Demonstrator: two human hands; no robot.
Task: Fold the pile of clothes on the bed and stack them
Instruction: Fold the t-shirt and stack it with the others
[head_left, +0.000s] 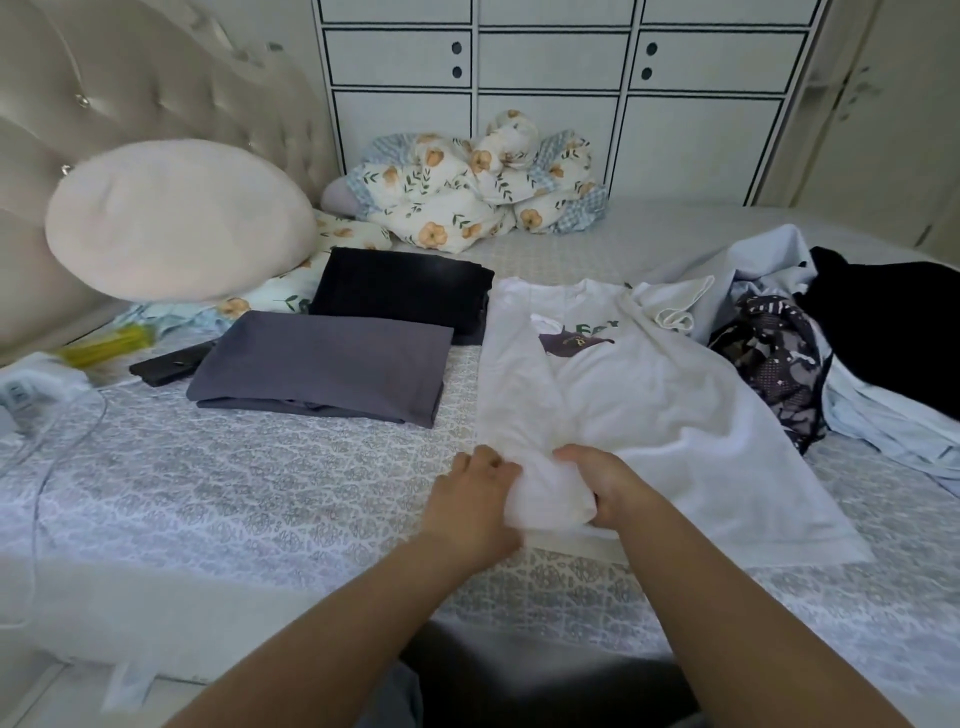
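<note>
A white printed T-shirt (654, 395) lies spread on the patterned bed sheet (260, 478), its left side folded inward. My left hand (475, 493) and my right hand (605, 480) both grip the bunched lower left hem of the shirt close together. A folded grey garment (322, 366) lies to the left, and a folded black garment (402, 288) lies just behind it. At the right sits an unfolded pile: a pale blue garment (883, 415), a dark patterned piece (769, 358) and a black garment (893, 317).
A round cream cushion (176, 221) leans on the tufted headboard at left. A floral quilt (478, 187) is bundled at the back against white drawers. A black phone (169, 364), a yellow item (111, 343) and a charger with cable (23, 395) lie at the left.
</note>
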